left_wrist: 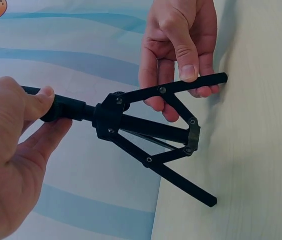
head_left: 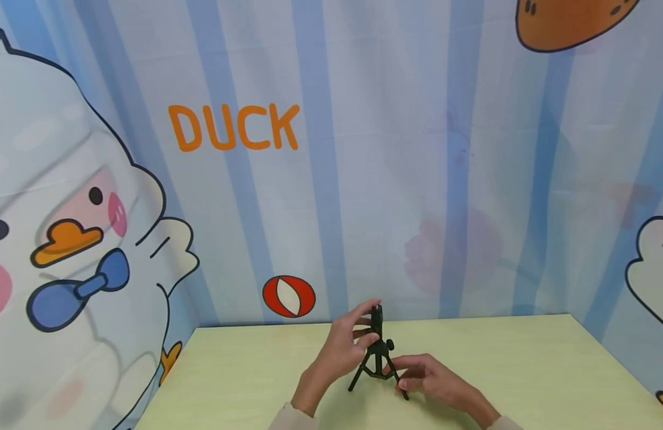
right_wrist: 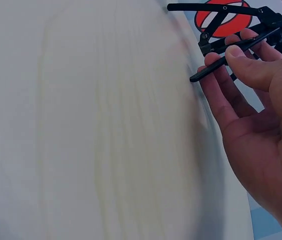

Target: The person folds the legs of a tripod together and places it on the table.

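Observation:
A small black tripod (head_left: 378,364) stands near the front of the table, its legs spread and linked by braces to the centre column. My left hand (head_left: 344,343) grips its top part, thumb on one side and fingers on the other. Lower down, my right hand (head_left: 436,379) pinches one leg between thumb and fingers, seen closely in the right wrist view, where the tripod leg (right_wrist: 210,69) lies under the thumb. A round knob (head_left: 389,344) sticks out at the side below the head. In the left wrist view the tripod's upper end is partly hidden by the left hand (left_wrist: 16,155).
The pale yellow table (head_left: 525,352) reaches back to a blue-striped curtain (head_left: 364,179) printed with cartoon ducks and the word DUCK. A red and white printed oval (head_left: 289,296) on the curtain lies behind and left of the hands.

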The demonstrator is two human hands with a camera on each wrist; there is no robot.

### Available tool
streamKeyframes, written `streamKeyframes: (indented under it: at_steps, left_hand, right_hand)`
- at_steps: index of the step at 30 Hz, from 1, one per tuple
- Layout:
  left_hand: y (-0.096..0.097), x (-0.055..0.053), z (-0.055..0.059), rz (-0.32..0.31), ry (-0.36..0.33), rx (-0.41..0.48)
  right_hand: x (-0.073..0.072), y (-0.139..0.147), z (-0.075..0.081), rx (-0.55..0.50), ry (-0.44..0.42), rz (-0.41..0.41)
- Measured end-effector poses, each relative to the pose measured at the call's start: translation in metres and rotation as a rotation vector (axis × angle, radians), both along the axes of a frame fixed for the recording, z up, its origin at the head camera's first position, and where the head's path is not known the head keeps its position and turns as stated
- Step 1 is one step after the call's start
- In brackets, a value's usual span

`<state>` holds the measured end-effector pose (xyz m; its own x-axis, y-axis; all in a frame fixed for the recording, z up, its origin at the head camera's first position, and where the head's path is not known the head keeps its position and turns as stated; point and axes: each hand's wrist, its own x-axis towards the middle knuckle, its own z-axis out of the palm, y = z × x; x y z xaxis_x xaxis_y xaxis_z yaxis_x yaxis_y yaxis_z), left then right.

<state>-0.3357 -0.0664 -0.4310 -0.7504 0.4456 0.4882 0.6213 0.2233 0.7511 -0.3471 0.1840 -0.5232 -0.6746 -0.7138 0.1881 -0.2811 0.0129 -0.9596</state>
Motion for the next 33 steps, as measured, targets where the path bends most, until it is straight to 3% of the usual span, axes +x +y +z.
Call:
streamKeyframes:
  at_steps: [15,24,33]
  left_hand:
    - [-0.001,-0.001,0.003,-0.017,-0.008,0.0]
    - [-0.002,-0.003,0.003,-0.033,-0.012,0.011]
    - [0.0,-0.003,0.003,-0.04,-0.028,0.011]
  right_hand:
    - [0.002,-0.006,0.001,0.023,0.036,-0.065]
    - [0.004,-0.014,0.001,0.016,0.201,-0.131]
    - [0.005,-0.019,0.001,0.093,0.33,-0.236]
